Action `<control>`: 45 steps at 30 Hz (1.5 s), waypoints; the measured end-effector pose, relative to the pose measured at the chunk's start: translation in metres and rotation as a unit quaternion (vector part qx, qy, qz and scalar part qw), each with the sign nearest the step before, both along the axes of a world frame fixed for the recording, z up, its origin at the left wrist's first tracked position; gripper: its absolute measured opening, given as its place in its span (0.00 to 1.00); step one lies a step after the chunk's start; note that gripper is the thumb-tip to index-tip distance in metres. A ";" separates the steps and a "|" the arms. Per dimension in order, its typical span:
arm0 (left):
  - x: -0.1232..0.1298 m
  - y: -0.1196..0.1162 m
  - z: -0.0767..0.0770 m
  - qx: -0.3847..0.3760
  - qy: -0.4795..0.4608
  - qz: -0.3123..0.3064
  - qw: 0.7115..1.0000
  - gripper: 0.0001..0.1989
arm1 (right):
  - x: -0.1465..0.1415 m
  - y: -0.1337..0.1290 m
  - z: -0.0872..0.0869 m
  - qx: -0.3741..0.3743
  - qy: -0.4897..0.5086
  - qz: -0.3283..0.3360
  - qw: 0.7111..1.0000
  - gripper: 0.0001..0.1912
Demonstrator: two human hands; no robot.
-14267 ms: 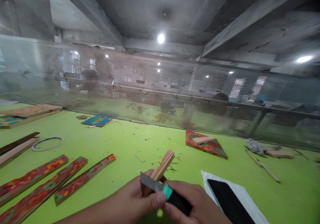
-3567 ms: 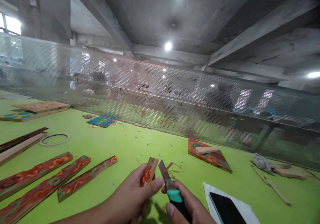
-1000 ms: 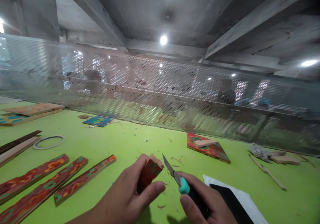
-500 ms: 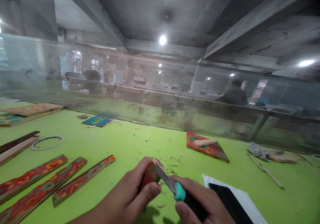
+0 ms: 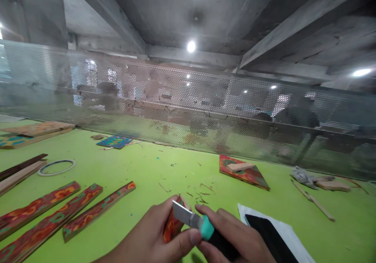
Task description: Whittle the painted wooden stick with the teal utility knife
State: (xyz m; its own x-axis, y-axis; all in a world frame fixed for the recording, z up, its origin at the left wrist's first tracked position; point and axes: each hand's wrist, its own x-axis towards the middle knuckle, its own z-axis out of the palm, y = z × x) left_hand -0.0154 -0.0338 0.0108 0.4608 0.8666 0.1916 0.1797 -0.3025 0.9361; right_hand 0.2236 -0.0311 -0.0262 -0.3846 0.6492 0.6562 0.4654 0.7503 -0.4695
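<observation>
My left hand (image 5: pixel 158 233) is closed around a small red-painted piece of wood (image 5: pixel 173 224), most of it hidden by the fingers. In my right hand (image 5: pixel 235 235) is a utility knife (image 5: pixel 208 228) with a black and turquoise handle. Its bare blade (image 5: pixel 182 213) points up and left, lying across the front of the wood; whether it touches is unclear. My left thumb rests near the base of the blade. Thin wood shavings (image 5: pixel 202 200) are scattered on the green table (image 5: pixel 152 169) just beyond the hands.
Painted wooden strips (image 5: pixel 100 212) lie at left, near a roll of tape (image 5: pixel 56 167). A painted board (image 5: pixel 243 172) with a wood offcut sits ahead right. By my right hand, a black flat object (image 5: pixel 270 235) lies on white paper. A perforated screen (image 5: pixel 188 110) borders the table; people are behind it.
The knife blade has swung toward level and shifted left and down. My left hand has lowered and turned the wood, and its thumb has come up to the knife.
</observation>
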 end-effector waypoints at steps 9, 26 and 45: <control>0.008 -0.002 0.007 -0.054 -0.048 0.034 0.997 0.18 | -0.004 0.000 0.020 -0.045 0.021 -0.077 0.996 0.19; 0.005 0.000 0.007 -0.084 -0.052 -0.001 0.995 0.25 | 0.006 0.005 0.000 0.065 -0.051 -0.023 0.996 0.25; 0.001 0.004 0.001 -0.067 -0.093 0.024 0.993 0.21 | -0.004 0.000 0.024 -0.003 0.015 -0.082 0.997 0.20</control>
State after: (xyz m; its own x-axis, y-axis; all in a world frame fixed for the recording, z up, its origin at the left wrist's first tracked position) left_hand -0.0140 -0.0295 0.0122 0.3858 0.9102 0.1507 0.0114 -0.1680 0.9857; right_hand 0.2200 -0.0315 -0.0025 -0.2538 0.7049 0.6623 0.5671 0.6631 -0.4885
